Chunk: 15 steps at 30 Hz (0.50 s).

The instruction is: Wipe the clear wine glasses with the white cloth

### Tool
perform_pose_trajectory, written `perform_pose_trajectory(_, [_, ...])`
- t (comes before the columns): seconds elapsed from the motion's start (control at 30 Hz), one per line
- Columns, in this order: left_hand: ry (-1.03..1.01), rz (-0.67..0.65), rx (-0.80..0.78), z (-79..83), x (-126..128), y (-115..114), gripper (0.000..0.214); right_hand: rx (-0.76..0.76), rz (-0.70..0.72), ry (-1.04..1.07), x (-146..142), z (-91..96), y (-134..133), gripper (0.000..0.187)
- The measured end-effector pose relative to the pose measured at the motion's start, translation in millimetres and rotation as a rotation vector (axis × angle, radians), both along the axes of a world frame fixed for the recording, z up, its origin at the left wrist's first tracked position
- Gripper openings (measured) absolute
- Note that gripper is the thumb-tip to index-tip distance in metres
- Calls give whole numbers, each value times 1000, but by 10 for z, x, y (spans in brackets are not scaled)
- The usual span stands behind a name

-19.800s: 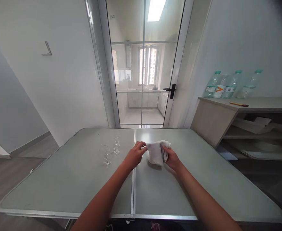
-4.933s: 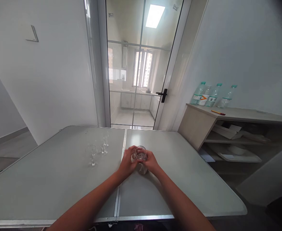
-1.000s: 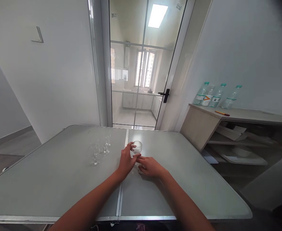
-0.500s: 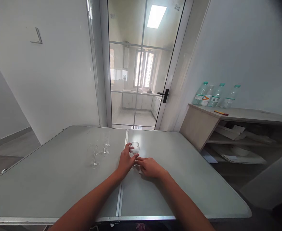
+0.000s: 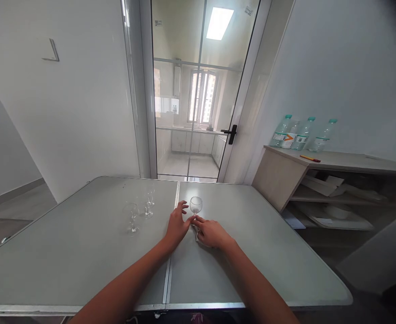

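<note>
A small clear stemmed glass [image 5: 195, 204] stands upright, or nearly so, just right of the table's seam. My right hand [image 5: 212, 233] pinches it low at the stem, with a bit of white cloth or tissue [image 5: 197, 237] tucked under its fingers. On the other side is my left hand [image 5: 177, 223], fingers spread and apart from the bowl, its thumb tip close to the stem; whether the thumb touches is unclear. To the left stand more clear stemmed glasses, one nearer [image 5: 132, 220] and one farther [image 5: 148, 207], their outlines faint.
The grey-green table [image 5: 83, 252] has a metal edge and a metal seam [image 5: 171, 265]. Beyond it is a glass door with a black handle [image 5: 231, 133]. At right, a wooden shelf unit [image 5: 282, 175] bears several plastic bottles [image 5: 302, 135] and an orange pen-like object [image 5: 310, 158].
The glass has shifted slightly right, out from between the left fingers, which have come off its bowl. My right fingers have moved up a little at the stem.
</note>
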<state>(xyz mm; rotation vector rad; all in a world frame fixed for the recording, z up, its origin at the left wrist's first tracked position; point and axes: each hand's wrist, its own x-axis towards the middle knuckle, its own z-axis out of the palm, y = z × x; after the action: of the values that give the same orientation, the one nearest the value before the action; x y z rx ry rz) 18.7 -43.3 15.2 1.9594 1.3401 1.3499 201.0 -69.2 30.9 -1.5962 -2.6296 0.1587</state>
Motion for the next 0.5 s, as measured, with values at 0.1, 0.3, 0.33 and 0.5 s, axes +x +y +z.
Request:
perform_pose_trajectory(0.1, [51,54,48,54,-7,-30,51,11,-128,1,67,-95,99,65])
perform_pose_trajectory(0.3, [44,222,-30,278,-59,-109,78,-19,-413,32,287,-179,275,59])
perform_pose_trajectory(0.33, [59,258,-27,317,-79,-111,80,-23,-439,32,323,-181,293,58])
perform_pose_trajectory(0.5, [106,373,-15,441,-188,-73,87,-41,-521,33,436,-180,347,56])
